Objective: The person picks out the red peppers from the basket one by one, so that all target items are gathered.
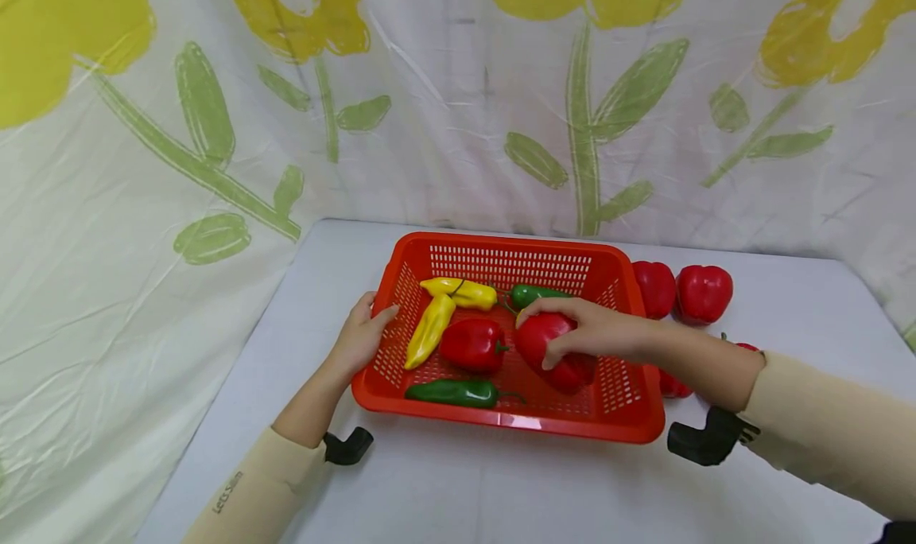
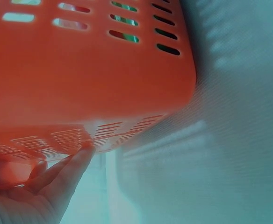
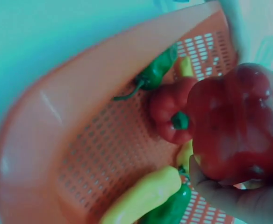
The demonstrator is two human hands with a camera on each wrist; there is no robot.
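Note:
My left hand (image 1: 360, 336) grips the left rim of a red plastic basket (image 1: 501, 421), thumb over the edge; the left wrist view shows its fingers (image 2: 75, 170) against the outside wall. Over the basket's right half, my right hand (image 1: 583, 329) holds a red bell pepper (image 3: 239, 126) with thumb and fingers spread around it. Inside the basket lie another red bell pepper (image 1: 472, 345), long yellow peppers (image 1: 431, 331), a green pepper (image 1: 452, 393) along the front and a second green pepper (image 1: 535, 294) at the back, partly behind the right hand.
Several red bell peppers (image 1: 704, 293) sit on the white table (image 1: 444, 488) just right of the basket, some partly hidden by the right forearm. Behind the table hangs a white curtain (image 1: 444, 170) with yellow flowers.

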